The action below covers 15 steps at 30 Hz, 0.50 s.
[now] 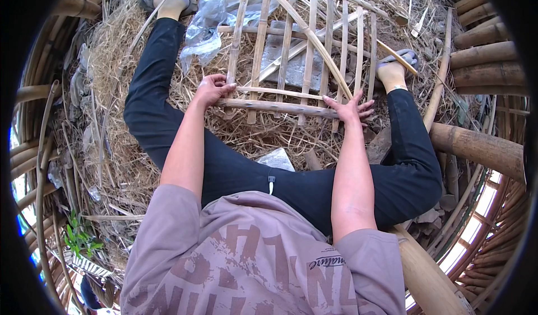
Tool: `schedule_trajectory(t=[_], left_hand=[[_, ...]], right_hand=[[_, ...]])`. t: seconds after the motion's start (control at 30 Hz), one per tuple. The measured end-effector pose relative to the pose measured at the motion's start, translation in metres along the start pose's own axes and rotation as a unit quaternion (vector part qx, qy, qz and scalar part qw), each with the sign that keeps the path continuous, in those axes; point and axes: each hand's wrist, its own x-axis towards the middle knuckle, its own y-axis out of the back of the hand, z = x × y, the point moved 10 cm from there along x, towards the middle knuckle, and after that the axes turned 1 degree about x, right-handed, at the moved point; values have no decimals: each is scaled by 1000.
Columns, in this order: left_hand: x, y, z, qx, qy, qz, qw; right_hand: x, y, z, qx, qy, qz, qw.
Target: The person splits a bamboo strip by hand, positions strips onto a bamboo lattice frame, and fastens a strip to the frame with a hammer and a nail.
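A lattice of bamboo strips lies between the person's spread legs, with long strips crossing a round crossbar. My left hand grips the left end of the crossbar and a thin strip above it, thumb and fingers pressed together. At the right end of that thin strip is my right hand, its fingers spread over the lattice's lower right corner. The thumb touches the strip's end, and a diagonal strip meets the hand. Nothing is gripped in the right hand.
Under the lattice sits a grey stone slab. A clear plastic bag lies beyond at the left. Straw covers the ground. Thick bamboo poles stand at the right, and a small green plant is at the lower left.
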Motion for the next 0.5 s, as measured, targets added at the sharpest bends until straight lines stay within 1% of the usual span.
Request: schedule_trajectory(t=[0.13, 0.23, 0.5], left_hand=[[-1, 1, -1, -6, 7, 6, 1000], [1, 0, -2, -8, 5, 3, 1000], [5, 1, -6, 2, 4, -2, 1000]], right_hand=[[3, -4, 2, 9, 2, 0, 1000], [7, -5, 2, 51, 30, 13, 998], [4, -4, 2, 21, 6, 3, 1000]])
